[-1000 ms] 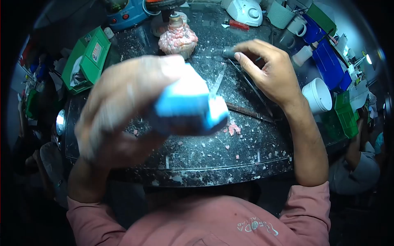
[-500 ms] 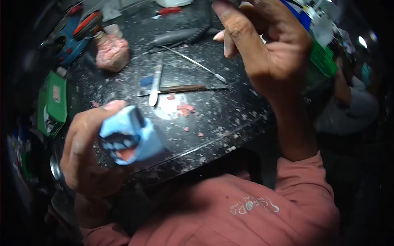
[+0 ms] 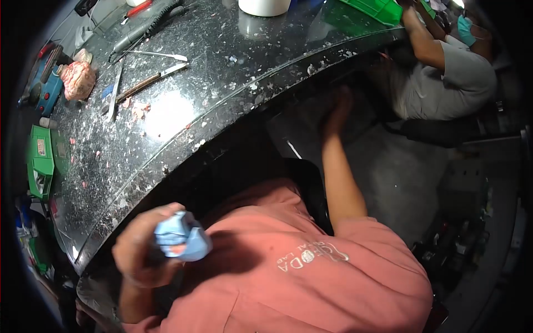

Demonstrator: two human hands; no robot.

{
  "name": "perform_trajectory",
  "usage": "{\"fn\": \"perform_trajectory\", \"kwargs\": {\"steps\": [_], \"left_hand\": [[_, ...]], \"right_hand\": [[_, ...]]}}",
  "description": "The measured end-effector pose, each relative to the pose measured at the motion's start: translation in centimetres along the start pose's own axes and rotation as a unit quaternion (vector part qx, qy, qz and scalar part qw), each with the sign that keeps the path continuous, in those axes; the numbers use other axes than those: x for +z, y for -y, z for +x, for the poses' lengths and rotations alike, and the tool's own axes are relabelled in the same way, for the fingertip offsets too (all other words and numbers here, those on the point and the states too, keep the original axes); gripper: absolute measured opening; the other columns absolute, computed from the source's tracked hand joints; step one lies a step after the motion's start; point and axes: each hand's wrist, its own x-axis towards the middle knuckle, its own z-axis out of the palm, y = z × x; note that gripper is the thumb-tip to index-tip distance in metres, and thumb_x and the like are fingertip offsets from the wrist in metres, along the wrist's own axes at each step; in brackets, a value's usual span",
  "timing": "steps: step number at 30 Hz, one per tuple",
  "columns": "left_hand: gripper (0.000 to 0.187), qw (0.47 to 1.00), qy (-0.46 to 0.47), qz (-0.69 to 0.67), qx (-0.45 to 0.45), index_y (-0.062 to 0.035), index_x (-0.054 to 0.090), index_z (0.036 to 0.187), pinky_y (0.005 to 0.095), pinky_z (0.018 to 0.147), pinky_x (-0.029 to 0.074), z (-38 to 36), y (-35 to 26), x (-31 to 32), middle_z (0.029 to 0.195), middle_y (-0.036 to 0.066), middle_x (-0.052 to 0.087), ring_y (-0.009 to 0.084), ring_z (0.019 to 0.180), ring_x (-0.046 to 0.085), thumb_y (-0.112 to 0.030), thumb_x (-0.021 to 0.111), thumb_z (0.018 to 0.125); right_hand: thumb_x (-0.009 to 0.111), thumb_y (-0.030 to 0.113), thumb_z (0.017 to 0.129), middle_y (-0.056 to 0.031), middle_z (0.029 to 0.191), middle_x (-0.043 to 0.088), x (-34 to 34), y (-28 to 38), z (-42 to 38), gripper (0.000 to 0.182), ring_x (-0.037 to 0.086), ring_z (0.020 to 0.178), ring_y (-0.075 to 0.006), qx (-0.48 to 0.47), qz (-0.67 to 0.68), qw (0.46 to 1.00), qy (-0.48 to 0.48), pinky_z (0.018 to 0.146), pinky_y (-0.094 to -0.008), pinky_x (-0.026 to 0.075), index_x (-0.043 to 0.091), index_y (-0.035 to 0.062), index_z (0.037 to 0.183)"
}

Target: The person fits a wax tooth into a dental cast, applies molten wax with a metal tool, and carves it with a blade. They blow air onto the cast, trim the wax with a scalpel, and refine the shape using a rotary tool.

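My left hand [image 3: 141, 244] is closed around a light-blue dental model [image 3: 191, 242] with a pink patch on it, held in front of my shirt, off the table's edge. My right hand [image 3: 340, 108] hangs low beyond the table's front edge, in shadow and blurred; how its fingers stand is hard to see. On the table, apart from both hands, a brown-handled tool [image 3: 141, 85] lies near a pale metal knife [image 3: 115, 91] and a thin metal spatula [image 3: 158, 55]. Small pink scraps [image 3: 139, 110] are beside them.
The black speckled table [image 3: 222, 72] has a curved front edge. On it stand a lumpy pink mass [image 3: 79, 79], a green box [image 3: 41, 161], a grey handpiece [image 3: 130, 39], a white tub [image 3: 265, 6] and a green basket [image 3: 375, 10]. A co-worker in grey [image 3: 444, 83] sits at right.
My right hand has gone from above the table down past its front edge. My left hand with the dental model has moved toward my body. The view has turned to the right.
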Motion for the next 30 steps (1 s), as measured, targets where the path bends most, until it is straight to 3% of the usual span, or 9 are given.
{"fn": "perform_trajectory", "kwargs": {"steps": [2, 6, 8, 9, 15, 23, 26, 28, 30], "left_hand": [[0.061, 0.995, -0.029, 0.087, 0.024, 0.0146, 0.047, 0.124, 0.0423, 0.090, 0.050, -2.1, 1.3, 2.2, 0.114, 0.028, 0.060, 0.0338, 0.103, 0.063, -0.023, 0.072, 0.083], [0.057, 0.974, -0.192, 0.115, -0.046, 0.0126, 0.046, 0.128, 0.0398, 0.091, 0.048, -3.8, 1.6, 1.7, 0.118, 0.026, 0.058, 0.0311, 0.107, 0.060, -0.018, 0.068, 0.086], [0.058, 0.937, -0.248, 0.245, -0.031, 0.0110, 0.047, 0.127, 0.0389, 0.090, 0.049, -3.3, -0.3, -1.0, 0.116, 0.025, 0.060, 0.0304, 0.105, 0.061, -0.021, 0.071, 0.085], [0.055, 0.926, -0.285, 0.247, 0.022, 0.0081, 0.054, 0.121, 0.0365, 0.088, 0.050, -2.3, 0.0, -1.6, 0.111, 0.022, 0.064, 0.0311, 0.099, 0.065, -0.007, 0.077, 0.073], [0.052, 0.911, -0.213, 0.346, 0.070, 0.0035, 0.059, 0.117, 0.0352, 0.081, 0.054, 0.0, -2.2, -4.1, 0.109, 0.017, 0.066, 0.0296, 0.096, 0.066, -0.008, 0.079, 0.070], [0.052, 0.905, -0.236, 0.349, 0.060, 0.0015, 0.060, 0.117, 0.0359, 0.082, 0.053, 0.3, -0.9, -5.7, 0.108, 0.015, 0.066, 0.0295, 0.097, 0.066, -0.007, 0.079, 0.070], [0.051, 0.890, -0.233, 0.388, 0.052, 0.0000, 0.062, 0.116, 0.0365, 0.085, 0.053, 0.5, -0.3, -6.8, 0.109, 0.015, 0.066, 0.0295, 0.100, 0.066, -0.006, 0.080, 0.069], [0.051, 0.883, -0.248, 0.396, 0.053, -0.0015, 0.063, 0.115, 0.0363, 0.087, 0.053, 0.4, 0.1, -7.6, 0.110, 0.015, 0.066, 0.0292, 0.102, 0.065, -0.004, 0.080, 0.067], [0.052, 0.885, -0.247, 0.392, 0.042, -0.0019, 0.063, 0.115, 0.0360, 0.088, 0.052, 0.5, 0.5, -8.3, 0.111, 0.014, 0.066, 0.0289, 0.104, 0.065, -0.003, 0.080, 0.067]], "right_hand": [[0.052, 0.034, 0.095, -0.0073, 0.131, 0.049, -1.0, 1.1, 7.3, 0.047, 0.047, 0.120, -0.0213, -0.106, 0.024, 0.990, 0.094, 0.102, -0.0368, 0.035, 0.045, 0.0086, 0.134], [0.052, 0.034, 0.095, -0.0064, 0.122, 0.050, 0.3, 5.1, 15.9, 0.043, 0.047, 0.110, -0.0195, -0.142, 0.000, 0.989, 0.041, 0.092, -0.0358, 0.037, 0.048, 0.0075, 0.128], [0.052, 0.034, 0.095, -0.0059, 0.117, 0.050, 3.0, 6.1, 16.6, 0.041, 0.048, 0.104, -0.0186, -0.127, 0.010, 0.991, 0.043, 0.087, -0.0353, 0.038, 0.049, 0.0069, 0.126], [0.052, 0.034, 0.095, -0.0057, 0.115, 0.051, 3.8, 7.0, 16.7, 0.041, 0.048, 0.102, -0.0181, -0.127, 0.013, 0.991, 0.035, 0.085, -0.0350, 0.038, 0.050, 0.0066, 0.125], [0.052, 0.033, 0.094, -0.0044, 0.101, 0.052, 4.2, 8.7, 17.0, 0.037, 0.049, 0.086, -0.0154, -0.108, 0.025, 0.993, -0.027, 0.071, -0.0335, 0.040, 0.054, 0.0050, 0.117], [0.052, 0.033, 0.093, -0.0026, 0.082, 0.054, 0.3, 8.0, 13.2, 0.034, 0.050, 0.066, -0.0117, -0.083, 0.084, 0.991, -0.061, 0.052, -0.0314, 0.043, 0.060, 0.0027, 0.107], [0.051, 0.037, 0.094, -0.0077, 0.085, 0.058, -11.3, 4.2, 20.1, 0.044, 0.050, 0.061, -0.0125, -0.088, 0.197, 0.970, 0.111, 0.047, -0.0280, 0.042, 0.058, -0.0017, 0.114], [0.049, 0.036, 0.095, -0.0129, 0.096, 0.062, -9.6, 8.2, 12.9, 0.047, 0.051, 0.062, -0.0138, -0.067, 0.280, 0.927, 0.242, 0.049, -0.0244, 0.042, 0.055, -0.0040, 0.120], [0.050, 0.038, 0.094, -0.0148, 0.099, 0.060, -6.7, 12.5, 6.7, 0.053, 0.061, 0.078, -0.0198, -0.133, 0.220, 0.941, 0.219, 0.052, -0.0271, 0.045, 0.049, -0.0063, 0.122]]}}
